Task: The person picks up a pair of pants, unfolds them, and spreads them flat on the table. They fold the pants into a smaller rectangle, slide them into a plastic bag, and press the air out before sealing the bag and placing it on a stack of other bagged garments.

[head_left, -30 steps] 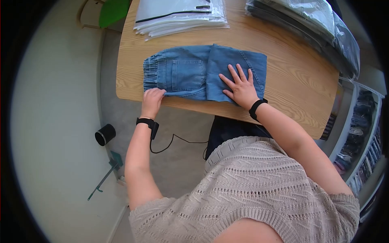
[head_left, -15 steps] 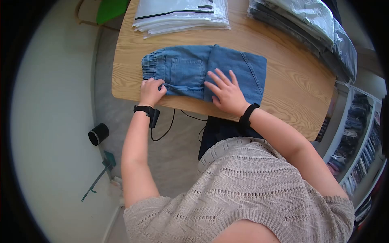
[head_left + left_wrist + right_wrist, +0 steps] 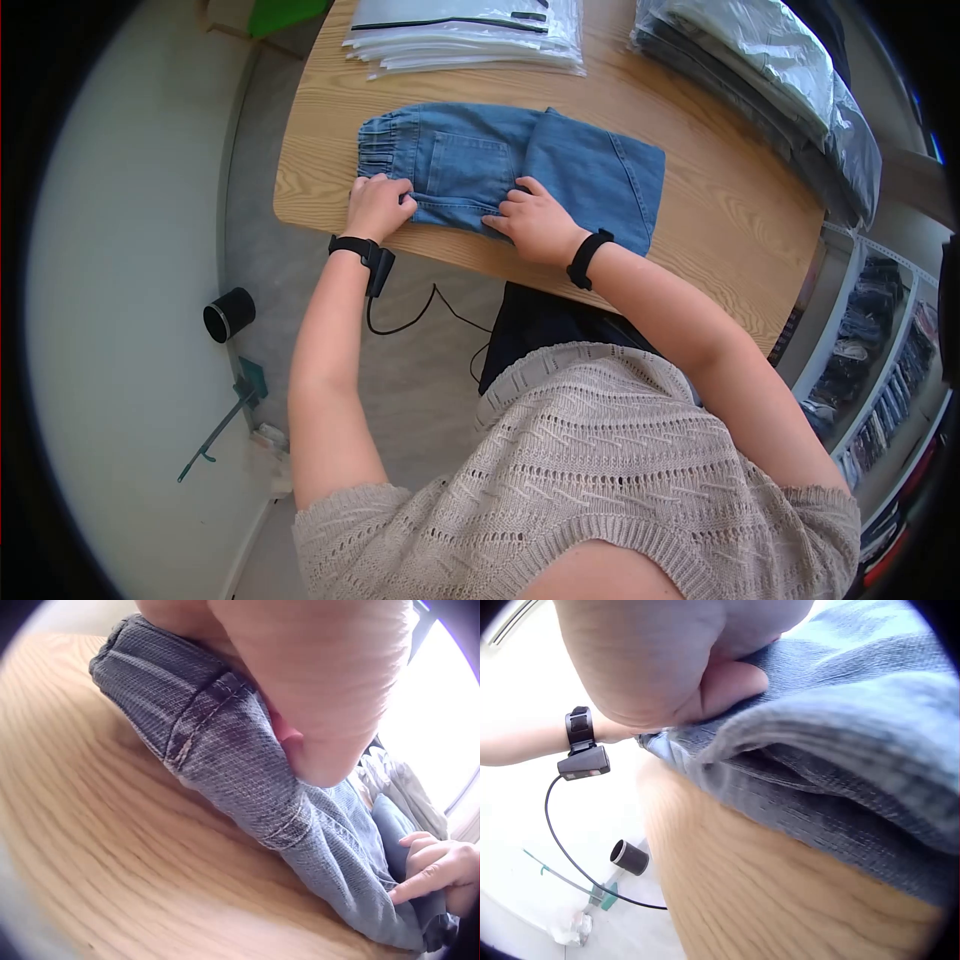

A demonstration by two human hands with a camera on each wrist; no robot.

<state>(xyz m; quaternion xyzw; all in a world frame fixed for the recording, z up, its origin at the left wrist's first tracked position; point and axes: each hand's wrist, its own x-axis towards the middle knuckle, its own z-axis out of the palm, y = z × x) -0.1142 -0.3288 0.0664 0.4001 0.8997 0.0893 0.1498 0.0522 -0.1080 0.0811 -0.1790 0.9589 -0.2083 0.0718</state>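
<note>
Folded blue denim trousers lie on the wooden table, elastic waistband at the left, a folded-over leg part at the right. The left hand pinches the near edge by the waistband; in the left wrist view its thumb side presses against the denim. At the near edge beside the folded-over part, the right hand grips the cloth with curled fingers. In the right wrist view the right hand covers part of the denim, and its fingertips are partly hidden.
Clear plastic bags are stacked at the table's back. Bagged dark and grey garments lie at the back right. Shelves of clothes stand to the right. A black bin and a cable are beyond the near side.
The right hand has moved left from lying flat with spread fingers on the folded part to the near edge, its fingers now curled. The left hand stays by the waistband, its fingers slightly further in.
</note>
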